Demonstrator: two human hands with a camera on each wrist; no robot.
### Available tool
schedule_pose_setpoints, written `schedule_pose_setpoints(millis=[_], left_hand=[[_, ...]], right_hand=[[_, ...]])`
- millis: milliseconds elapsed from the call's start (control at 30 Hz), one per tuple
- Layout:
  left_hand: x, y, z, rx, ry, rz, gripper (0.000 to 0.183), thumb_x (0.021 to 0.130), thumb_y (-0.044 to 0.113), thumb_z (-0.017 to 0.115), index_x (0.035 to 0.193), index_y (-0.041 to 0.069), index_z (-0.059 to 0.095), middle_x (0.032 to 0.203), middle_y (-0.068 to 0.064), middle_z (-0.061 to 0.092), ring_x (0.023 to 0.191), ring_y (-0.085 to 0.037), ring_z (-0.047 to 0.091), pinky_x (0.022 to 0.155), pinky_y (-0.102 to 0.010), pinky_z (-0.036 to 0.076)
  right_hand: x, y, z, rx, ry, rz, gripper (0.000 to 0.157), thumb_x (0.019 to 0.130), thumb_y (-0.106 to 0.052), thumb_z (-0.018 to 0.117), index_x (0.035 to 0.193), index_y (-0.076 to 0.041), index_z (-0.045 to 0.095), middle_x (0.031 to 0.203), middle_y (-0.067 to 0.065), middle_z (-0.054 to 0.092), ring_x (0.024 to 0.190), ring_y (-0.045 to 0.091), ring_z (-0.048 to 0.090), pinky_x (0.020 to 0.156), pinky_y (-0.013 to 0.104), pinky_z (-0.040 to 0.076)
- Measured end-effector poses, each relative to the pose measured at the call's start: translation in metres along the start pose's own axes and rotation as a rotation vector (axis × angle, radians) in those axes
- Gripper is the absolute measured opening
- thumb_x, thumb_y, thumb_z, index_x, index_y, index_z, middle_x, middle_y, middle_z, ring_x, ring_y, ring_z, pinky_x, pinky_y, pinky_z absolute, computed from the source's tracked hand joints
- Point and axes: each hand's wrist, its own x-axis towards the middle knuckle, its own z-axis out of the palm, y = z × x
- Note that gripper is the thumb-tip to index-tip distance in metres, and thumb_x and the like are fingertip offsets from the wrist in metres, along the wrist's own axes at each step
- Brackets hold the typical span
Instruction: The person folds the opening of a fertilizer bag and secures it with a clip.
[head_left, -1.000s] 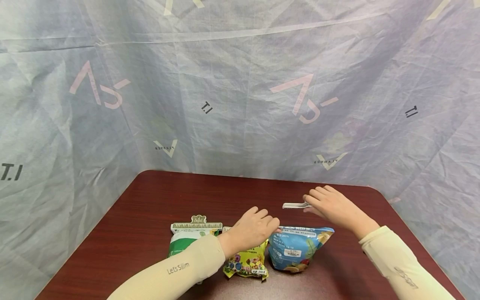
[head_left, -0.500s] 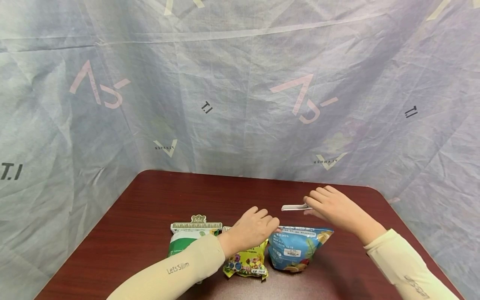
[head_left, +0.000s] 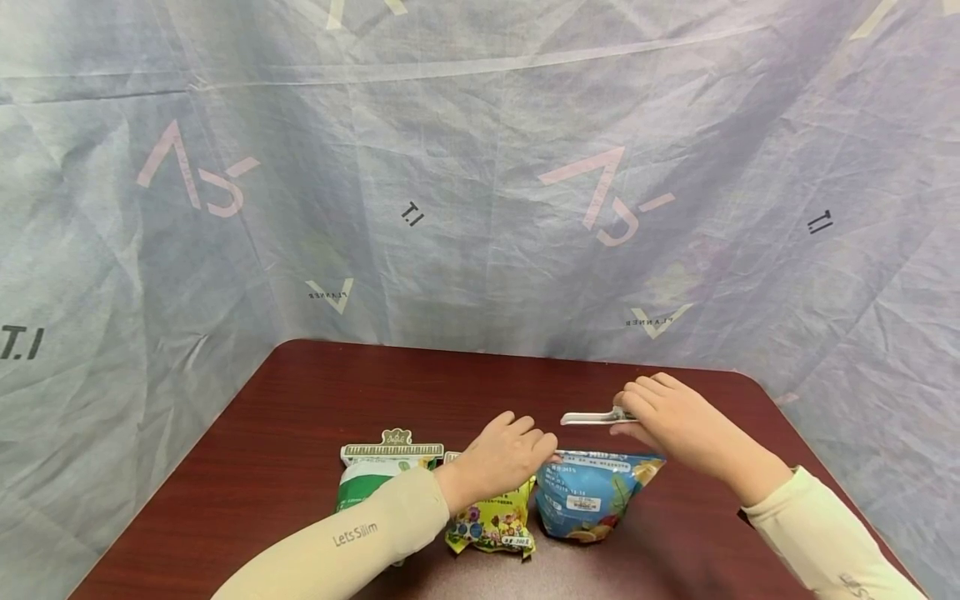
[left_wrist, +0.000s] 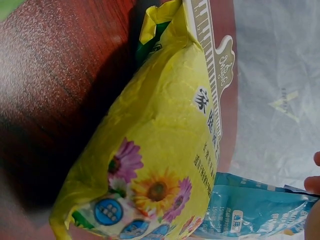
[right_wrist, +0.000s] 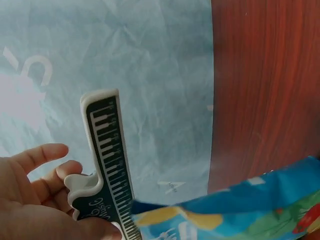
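Note:
My left hand point(head_left: 506, 454) pinches the top left corner of a blue bag point(head_left: 581, 497), which stands upright with its top edge pressed flat. In my right hand point(head_left: 667, 418) is a white bag clip point(right_wrist: 111, 160) with a dark piano-key print, gripped by its scalloped handle between thumb and fingers. The clip hangs just above and behind the bag's top edge in the head view. Beneath my left wrist stands a yellow bag point(left_wrist: 160, 125) printed with flowers; a similar piano-key clip point(left_wrist: 206, 35) spans its top. My forearm partly hides it in the head view.
Left of the yellow bag, a green and white bag point(head_left: 371, 483) has another piano-key clip point(head_left: 393, 451) along its top, and my left sleeve overlaps it. All three bags stand in a row on the dark red table point(head_left: 300, 392). Behind the table hangs a grey printed cloth point(head_left: 465, 275).
My right hand has shifted slightly right and down, turning at the wrist, and the clip has lowered a little toward the blue bag's top. My left hand keeps its hold on the corner.

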Motion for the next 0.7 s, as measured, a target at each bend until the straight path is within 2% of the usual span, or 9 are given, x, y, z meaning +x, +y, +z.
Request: schedule_pose_setpoints(millis=[100, 267, 367, 500, 700], left_hand=[[0.0, 0.0, -0.001, -0.005, -0.001, -0.003, 0.033, 0.102, 0.026, 0.027, 0.075, 0.014, 0.041, 0.058, 0.009, 0.045, 0.059, -0.01, 0.022, 0.052, -0.024, 0.025], [0.001, 0.0, -0.001, 0.009, 0.001, 0.0, 0.033, 0.102, 0.027, 0.028, 0.075, 0.015, 0.042, 0.058, 0.009, 0.046, 0.059, -0.01, 0.022, 0.052, -0.024, 0.025], [0.0, 0.0, -0.001, 0.019, 0.006, 0.004, 0.032, 0.101, 0.028, 0.03, 0.074, 0.015, 0.041, 0.057, 0.009, 0.046, 0.058, -0.01, 0.022, 0.052, -0.024, 0.024], [-0.001, 0.0, 0.003, 0.021, 0.01, 0.001, 0.034, 0.101, 0.031, 0.03, 0.073, 0.015, 0.041, 0.056, 0.009, 0.044, 0.057, -0.01, 0.02, 0.052, -0.025, 0.022], [-0.005, 0.002, 0.013, 0.013, 0.0, -0.003, 0.035, 0.101, 0.032, 0.028, 0.074, 0.016, 0.043, 0.056, 0.009, 0.042, 0.059, -0.01, 0.016, 0.051, -0.025, 0.021]], right_hand=[[0.001, -0.004, -0.004, 0.008, 0.0, -0.001, 0.029, 0.092, -0.038, 0.051, 0.089, -0.01, 0.054, 0.082, -0.006, 0.05, 0.073, 0.01, 0.048, 0.073, 0.027, 0.038], [0.003, -0.01, -0.011, 0.003, -0.005, -0.007, 0.031, 0.094, -0.039, 0.046, 0.088, -0.01, 0.054, 0.081, -0.007, 0.049, 0.073, 0.01, 0.047, 0.073, 0.028, 0.038], [0.004, -0.014, -0.013, 0.02, 0.022, -0.029, 0.031, 0.095, -0.038, 0.046, 0.087, -0.01, 0.054, 0.08, -0.006, 0.05, 0.073, 0.01, 0.047, 0.074, 0.029, 0.039], [0.006, -0.018, -0.015, 0.038, 0.06, -0.06, 0.03, 0.095, -0.036, 0.047, 0.084, -0.009, 0.054, 0.08, -0.006, 0.05, 0.072, 0.01, 0.048, 0.072, 0.029, 0.038], [0.006, -0.023, -0.016, 0.021, 0.068, -0.072, 0.031, 0.097, -0.035, 0.043, 0.081, -0.01, 0.053, 0.078, -0.007, 0.048, 0.069, 0.009, 0.046, 0.068, 0.027, 0.036]])
